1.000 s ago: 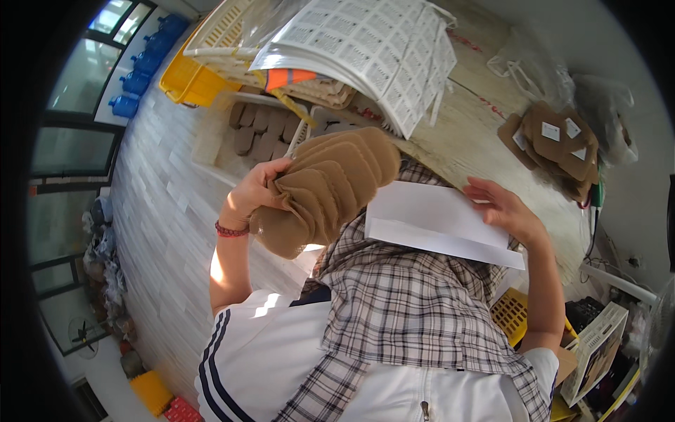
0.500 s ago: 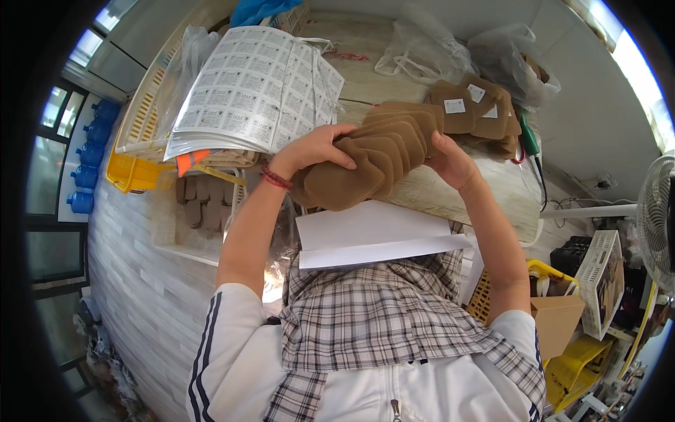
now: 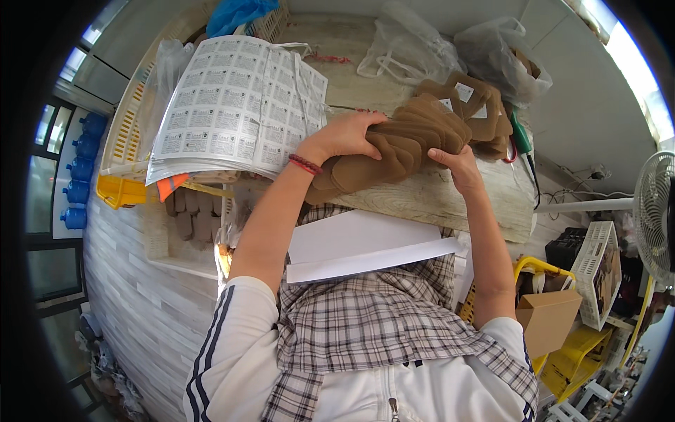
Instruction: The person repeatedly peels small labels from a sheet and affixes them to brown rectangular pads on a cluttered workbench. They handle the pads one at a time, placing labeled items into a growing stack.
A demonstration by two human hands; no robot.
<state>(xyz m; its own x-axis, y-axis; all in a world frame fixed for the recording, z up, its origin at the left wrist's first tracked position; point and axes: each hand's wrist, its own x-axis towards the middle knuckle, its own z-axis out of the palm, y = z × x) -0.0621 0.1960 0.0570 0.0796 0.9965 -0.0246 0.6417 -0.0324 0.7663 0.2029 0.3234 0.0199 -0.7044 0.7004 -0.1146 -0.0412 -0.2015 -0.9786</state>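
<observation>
A fanned row of flat brown rounded pieces (image 3: 404, 151) lies slanted across the front of the table, overlapping one another. At its left part, my left hand (image 3: 351, 137) grips the pieces, with the thumb on top and the other fingers reaching over the far edge. My right hand (image 3: 458, 165) holds the right end, its thumb pressed on the near side and its fingers mostly hidden. Just beyond that end is a pile of similar brown pieces (image 3: 484, 130), some bearing small white labels (image 3: 464, 91). White paper (image 3: 351, 243) rests on my lap below the table edge.
Printed label sheets (image 3: 211, 105) lie on a crate (image 3: 126, 126) to the left. Clear plastic bags (image 3: 411, 49) are at the table's back. A green-handled tool (image 3: 519, 133) with a cord hangs at the right edge, near a fan (image 3: 654, 218). A cardboard box (image 3: 552, 320) stands lower right.
Both hands have shifted right with the brown pieces. The row is now spread longer, and its right end has come up against the labelled pile. My view has shifted slightly.
</observation>
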